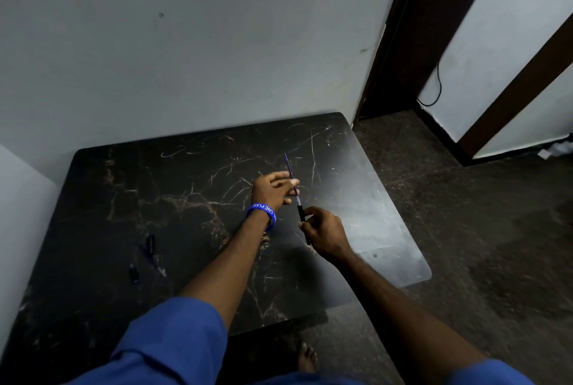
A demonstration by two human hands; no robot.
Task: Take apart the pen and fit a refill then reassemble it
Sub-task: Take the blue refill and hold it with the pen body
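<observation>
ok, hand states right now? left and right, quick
Left hand: fingers pinching the thin refill, which sticks up out of the barrel.
Right hand: closed around the black pen barrel.

two hands (273, 189) (322, 229), one pen barrel (301, 214), one refill (290, 167), one wristband (262, 214), one table (186, 183)

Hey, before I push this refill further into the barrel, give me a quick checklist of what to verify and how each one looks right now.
1. Right hand grips barrel: ok.
2. Left hand pinches refill: ok.
3. Refill in line with barrel: ok, they look roughly collinear.
4. Refill tip entered barrel: cannot tell, fingers hide the joint.
5. Spare parts on table, left of arms, out of the way: ok.
6. Which parts those are: cannot tell, blurred.
</observation>
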